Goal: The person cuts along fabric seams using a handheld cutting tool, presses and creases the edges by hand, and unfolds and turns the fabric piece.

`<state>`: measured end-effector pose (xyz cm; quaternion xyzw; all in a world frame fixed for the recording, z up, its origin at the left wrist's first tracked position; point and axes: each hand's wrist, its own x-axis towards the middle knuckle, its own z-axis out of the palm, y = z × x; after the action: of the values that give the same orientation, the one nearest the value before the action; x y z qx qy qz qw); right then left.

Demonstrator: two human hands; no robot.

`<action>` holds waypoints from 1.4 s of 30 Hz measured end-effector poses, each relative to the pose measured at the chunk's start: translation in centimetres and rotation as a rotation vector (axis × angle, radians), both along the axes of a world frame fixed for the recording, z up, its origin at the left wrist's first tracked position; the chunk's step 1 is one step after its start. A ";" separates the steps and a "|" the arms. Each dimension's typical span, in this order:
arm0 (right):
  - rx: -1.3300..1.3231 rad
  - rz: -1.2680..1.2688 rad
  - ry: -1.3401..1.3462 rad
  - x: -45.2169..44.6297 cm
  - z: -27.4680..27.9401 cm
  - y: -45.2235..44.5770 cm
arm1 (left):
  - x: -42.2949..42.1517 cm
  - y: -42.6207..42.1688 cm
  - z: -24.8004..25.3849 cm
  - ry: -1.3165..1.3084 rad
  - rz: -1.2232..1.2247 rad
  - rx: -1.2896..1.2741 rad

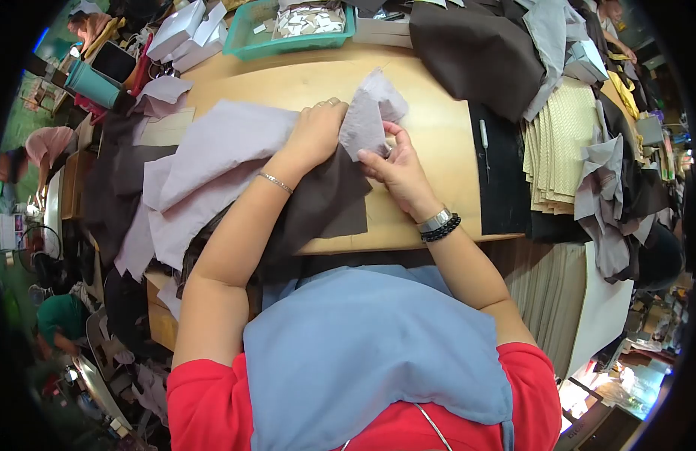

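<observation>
A pale lilac-grey fabric piece (228, 139) spreads over the left of the wooden table, with dark brown fabric (329, 199) beneath it. My left hand (315, 134) is closed at its right end, back of the hand up, fingertips hidden. From that hand a raised, folded flap of pale fabric (367, 113) stands up over the table. My right hand (400, 169) pinches the lower right edge of this flap between thumb and fingers. Whether the flap and the large pale piece are one cloth is hidden by my left hand.
A teal tray (288, 46) of small white pieces stands at the back. On the right lie a screwdriver-like tool (484, 143) on a black mat (498, 192), stacked cream textured sheets (557, 146) and dark cloth (476, 56). A teal tumbler (92, 84) is at far left.
</observation>
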<state>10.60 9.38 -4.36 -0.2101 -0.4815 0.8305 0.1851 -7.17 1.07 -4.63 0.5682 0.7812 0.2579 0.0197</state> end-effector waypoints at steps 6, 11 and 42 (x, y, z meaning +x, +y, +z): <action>-0.070 -0.076 0.046 1.2 2.4 0.1 | -0.7 0.6 1.1 -0.355 0.175 0.307; 0.030 -0.029 -0.132 2.1 1.6 -0.2 | -0.7 1.2 0.7 -0.226 0.193 0.183; 0.458 0.226 -0.220 2.0 2.1 -2.4 | 1.2 0.0 -0.8 -0.674 0.272 0.242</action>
<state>12.62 7.02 -2.25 -0.1968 -0.6943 0.6875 0.0805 -5.97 1.07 -5.43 0.3411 0.7629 0.5210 0.1736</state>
